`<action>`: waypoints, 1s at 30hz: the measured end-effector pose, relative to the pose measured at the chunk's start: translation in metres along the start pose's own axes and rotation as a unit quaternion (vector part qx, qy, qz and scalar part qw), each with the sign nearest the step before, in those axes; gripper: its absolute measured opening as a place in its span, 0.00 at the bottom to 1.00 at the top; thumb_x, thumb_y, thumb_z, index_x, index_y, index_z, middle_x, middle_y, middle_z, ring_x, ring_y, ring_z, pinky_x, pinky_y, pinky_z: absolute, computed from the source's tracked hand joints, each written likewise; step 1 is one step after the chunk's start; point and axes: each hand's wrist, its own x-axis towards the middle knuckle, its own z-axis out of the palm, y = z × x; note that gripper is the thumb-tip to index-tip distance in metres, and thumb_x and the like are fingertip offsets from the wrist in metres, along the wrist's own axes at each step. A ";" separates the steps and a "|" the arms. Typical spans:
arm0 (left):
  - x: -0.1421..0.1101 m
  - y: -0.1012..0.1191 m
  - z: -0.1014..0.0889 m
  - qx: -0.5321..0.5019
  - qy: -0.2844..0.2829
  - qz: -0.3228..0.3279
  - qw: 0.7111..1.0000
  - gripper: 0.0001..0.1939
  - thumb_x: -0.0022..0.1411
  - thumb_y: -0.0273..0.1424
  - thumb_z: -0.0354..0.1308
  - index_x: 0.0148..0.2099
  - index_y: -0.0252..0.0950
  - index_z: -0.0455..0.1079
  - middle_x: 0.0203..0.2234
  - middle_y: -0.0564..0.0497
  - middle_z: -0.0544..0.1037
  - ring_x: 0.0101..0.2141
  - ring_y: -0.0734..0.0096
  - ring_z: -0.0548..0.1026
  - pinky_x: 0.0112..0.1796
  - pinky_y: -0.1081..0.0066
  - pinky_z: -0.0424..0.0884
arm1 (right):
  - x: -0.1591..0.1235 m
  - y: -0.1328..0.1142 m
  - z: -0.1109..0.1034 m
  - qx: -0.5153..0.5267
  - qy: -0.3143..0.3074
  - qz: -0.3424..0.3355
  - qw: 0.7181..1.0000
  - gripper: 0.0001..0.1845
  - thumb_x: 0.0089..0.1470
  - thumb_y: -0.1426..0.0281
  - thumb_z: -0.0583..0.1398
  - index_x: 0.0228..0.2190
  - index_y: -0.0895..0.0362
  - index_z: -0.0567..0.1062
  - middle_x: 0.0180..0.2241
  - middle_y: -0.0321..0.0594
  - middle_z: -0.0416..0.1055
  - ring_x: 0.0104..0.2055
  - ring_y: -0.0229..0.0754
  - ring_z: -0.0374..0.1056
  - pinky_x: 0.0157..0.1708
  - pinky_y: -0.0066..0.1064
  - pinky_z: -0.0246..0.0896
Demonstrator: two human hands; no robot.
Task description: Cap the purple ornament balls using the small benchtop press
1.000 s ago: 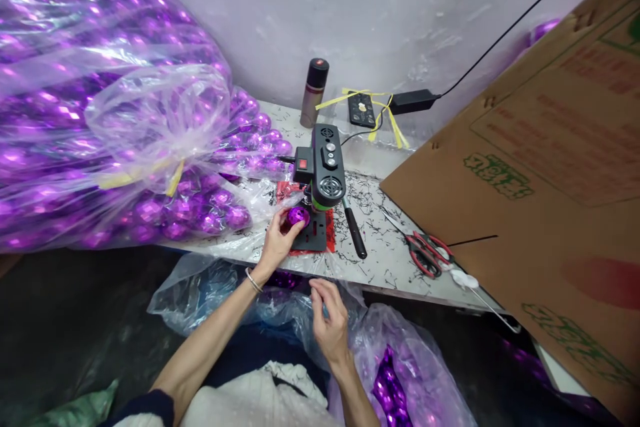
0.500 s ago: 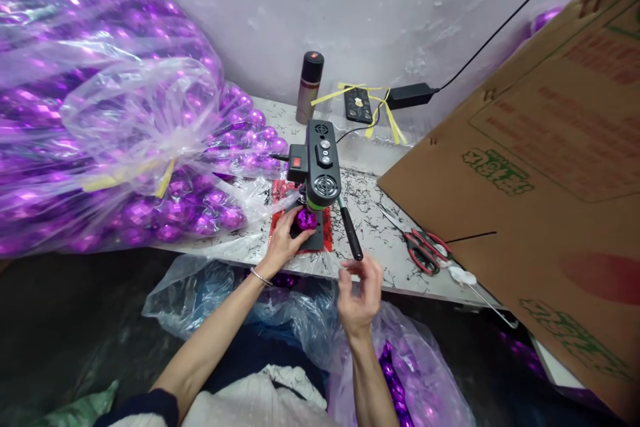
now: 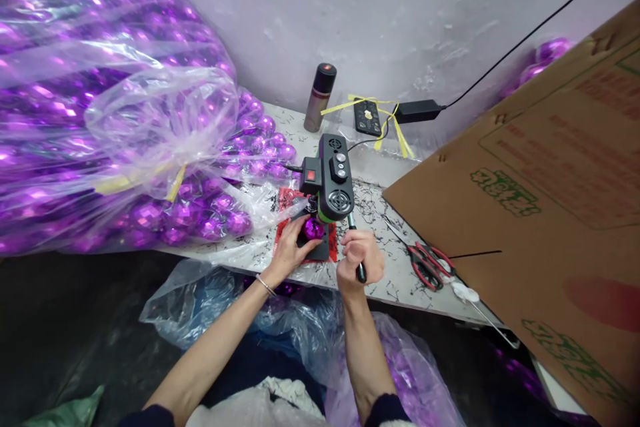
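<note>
A shiny purple ball ornament (image 3: 313,229) sits under the head of a small black bench press machine (image 3: 337,173). My left hand (image 3: 291,245) grips the ball from its left and near sides, thumb and fingers round it. My right hand (image 3: 361,257) is wrapped round the machine's black lever handle (image 3: 361,273), whose lower end pokes out below the fist. Under the machine lies a red sheet (image 3: 333,243). The top of the ball is partly hidden by the machine's head.
Big clear bags of purple balls (image 3: 150,213) fill the left. A dark bottle (image 3: 320,97), a phone (image 3: 367,116) and yellow ties stand or lie behind. Red-handled scissors (image 3: 425,265) lie at right beside a large cardboard box (image 3: 525,213). Black scraps litter the white table (image 3: 395,283).
My right hand has moved up from below the lever and closed round its handle. My left hand stays on the ball. The whole view has shifted slightly.
</note>
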 end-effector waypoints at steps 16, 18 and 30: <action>-0.002 -0.001 0.002 0.016 0.000 0.016 1.000 0.29 0.68 0.43 0.69 0.67 0.41 0.70 0.60 0.40 0.80 0.62 0.50 0.78 0.66 0.47 0.68 | -0.041 0.019 0.013 -0.009 0.051 0.049 0.997 0.22 0.74 0.60 0.47 0.27 0.49 0.66 0.25 0.34 0.66 0.26 0.41 0.65 0.37 0.42 0.67; -0.001 0.000 0.002 0.012 0.001 0.016 1.000 0.29 0.68 0.43 0.69 0.66 0.40 0.70 0.60 0.39 0.80 0.61 0.50 0.78 0.66 0.47 0.68 | -0.039 0.019 0.014 -0.010 0.054 0.042 0.998 0.23 0.74 0.60 0.47 0.26 0.50 0.66 0.25 0.34 0.66 0.26 0.41 0.65 0.36 0.41 0.67; 0.002 -0.001 0.002 0.008 -0.001 0.021 1.000 0.28 0.67 0.41 0.70 0.65 0.40 0.71 0.60 0.39 0.80 0.61 0.49 0.78 0.65 0.47 0.70 | -0.038 0.019 0.021 0.013 0.082 0.037 0.996 0.23 0.74 0.61 0.47 0.25 0.50 0.65 0.24 0.33 0.64 0.26 0.40 0.64 0.34 0.40 0.64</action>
